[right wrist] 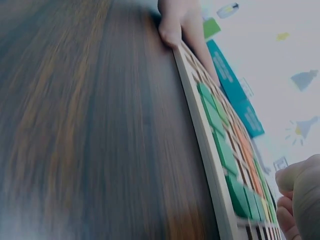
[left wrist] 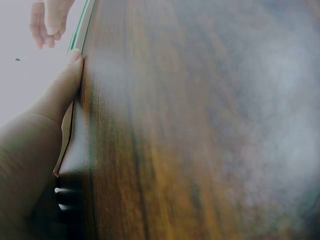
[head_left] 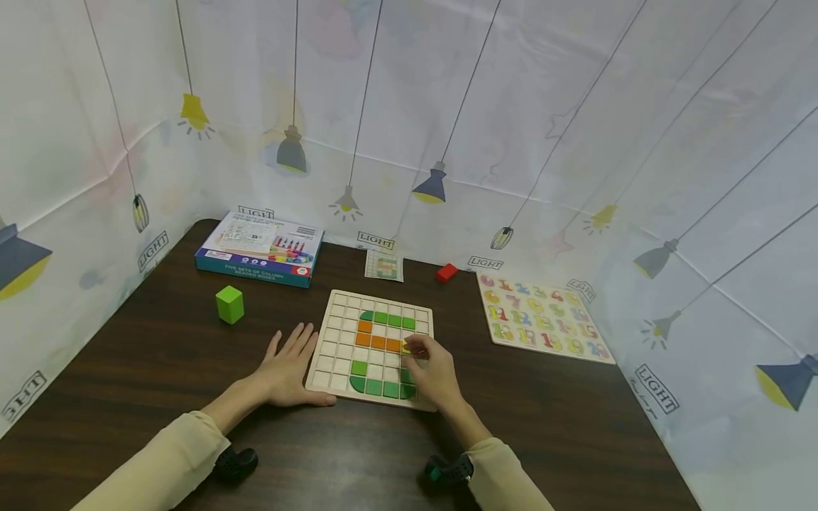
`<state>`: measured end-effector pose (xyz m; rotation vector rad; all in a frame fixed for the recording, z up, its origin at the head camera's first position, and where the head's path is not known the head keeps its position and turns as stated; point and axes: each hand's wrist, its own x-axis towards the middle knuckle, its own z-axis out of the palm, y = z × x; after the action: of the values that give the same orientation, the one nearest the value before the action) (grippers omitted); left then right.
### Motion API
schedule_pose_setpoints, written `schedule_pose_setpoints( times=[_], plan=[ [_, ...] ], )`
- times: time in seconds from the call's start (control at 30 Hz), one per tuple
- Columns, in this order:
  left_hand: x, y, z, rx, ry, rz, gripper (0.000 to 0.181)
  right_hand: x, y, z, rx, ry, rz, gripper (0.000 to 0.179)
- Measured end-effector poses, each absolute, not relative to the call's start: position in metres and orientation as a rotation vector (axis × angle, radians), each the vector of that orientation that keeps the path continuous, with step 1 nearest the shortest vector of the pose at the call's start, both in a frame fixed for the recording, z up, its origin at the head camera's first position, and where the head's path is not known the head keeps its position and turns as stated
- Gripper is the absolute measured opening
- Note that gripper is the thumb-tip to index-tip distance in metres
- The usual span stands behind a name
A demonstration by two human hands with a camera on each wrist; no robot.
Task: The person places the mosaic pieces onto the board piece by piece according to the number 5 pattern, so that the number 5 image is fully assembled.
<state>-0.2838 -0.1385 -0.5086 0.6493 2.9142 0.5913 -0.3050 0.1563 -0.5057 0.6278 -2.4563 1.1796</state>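
Observation:
A wooden grid board (head_left: 326,341) lies on the table with green, orange and yellow tiles set in its squares. My left hand (head_left: 289,370) rests with spread fingers along the board's left side, its thumb at the near left corner. In the right wrist view that left thumb (right wrist: 171,34) touches the board's corner. My right hand (head_left: 436,372) is over the board's right part, fingers bent, thumb and forefinger right at a yellow tile (head_left: 405,347) that ends the orange row. I cannot tell whether they pinch it. A dark green tile (right wrist: 236,196) stands near the board's edge.
At the back left lies a flat boxed set (head_left: 255,270), with a lime-green block (head_left: 230,305) in front of it. A small pattern card (head_left: 384,266) and a red block (head_left: 446,272) are behind the board. A number board (head_left: 543,319) lies to the right.

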Motion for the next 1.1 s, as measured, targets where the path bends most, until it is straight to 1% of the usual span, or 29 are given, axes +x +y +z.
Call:
schedule_pose_setpoints(
  times=[0.67,0.93,1.1],
  plan=[
    [-0.285,-0.152,-0.511,0.631,2.92,0.634,0.126,-0.3,0.217,-0.522,0.401,-2.467,1.152,0.028],
    [-0.285,-0.157,-0.515,0.622,2.919,0.649,0.128,-0.298,0.221,-0.524,0.345,-2.504,1.148,0.03],
    [-0.284,-0.154,-0.511,0.644,2.914,0.673,0.125,-0.296,0.223,-0.522,0.331,-2.532,1.136,0.029]
  ],
)
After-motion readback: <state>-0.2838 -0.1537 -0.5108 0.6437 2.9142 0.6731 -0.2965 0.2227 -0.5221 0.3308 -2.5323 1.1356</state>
